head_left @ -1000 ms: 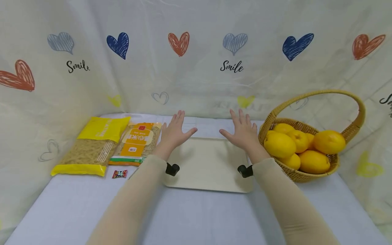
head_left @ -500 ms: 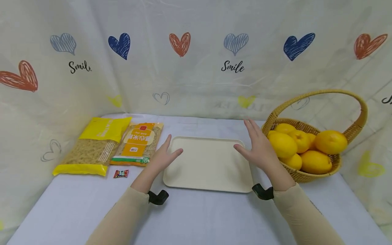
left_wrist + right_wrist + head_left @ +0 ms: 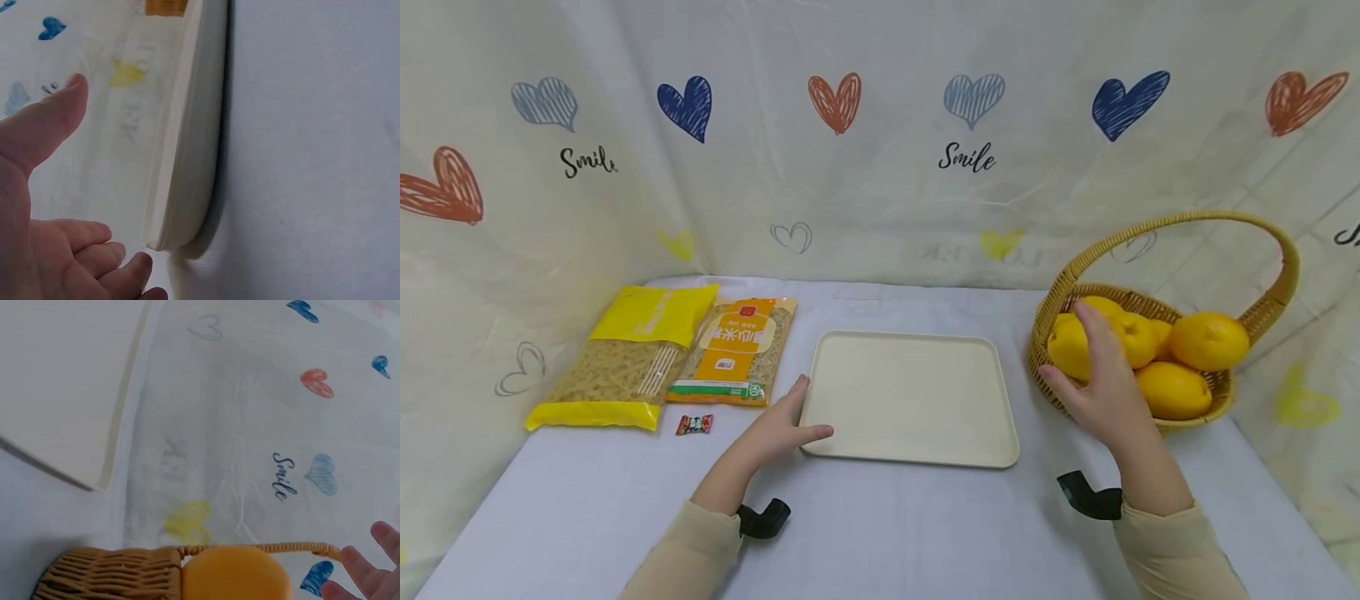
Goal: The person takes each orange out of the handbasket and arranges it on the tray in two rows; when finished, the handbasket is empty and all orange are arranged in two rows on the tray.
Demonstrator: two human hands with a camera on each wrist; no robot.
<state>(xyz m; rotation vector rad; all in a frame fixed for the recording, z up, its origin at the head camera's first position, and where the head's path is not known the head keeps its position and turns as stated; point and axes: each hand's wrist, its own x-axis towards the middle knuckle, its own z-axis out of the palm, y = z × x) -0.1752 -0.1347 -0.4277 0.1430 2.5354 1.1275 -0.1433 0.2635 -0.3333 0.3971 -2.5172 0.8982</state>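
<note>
Hovering at lemons (image 3: pixel 1172 390) in a wicker basket (image 3: pixel 1222 396), frame right, the right hand (image 3: pixel 1108 400) is held open-fingered; the left hand (image 3: pixel 778 432) is spread by the tray (image 3: pixel 910 400), center; nothing is gripped, handling seemingly unstarted.

We see that the tray (image 3: pixel 910 400) looks like smooth, matt plastic. The basket (image 3: pixel 112 575) is woven from rough, wicker-like strands, and the yellow fruits (image 3: pixel 1210 340) have a smooth, slightly shiny skin. The yellow bag (image 3: pixel 625 358) appears to us as glossy plastic film, the tablecloth (image 3: pixel 917 533) as matt fabric.
</note>
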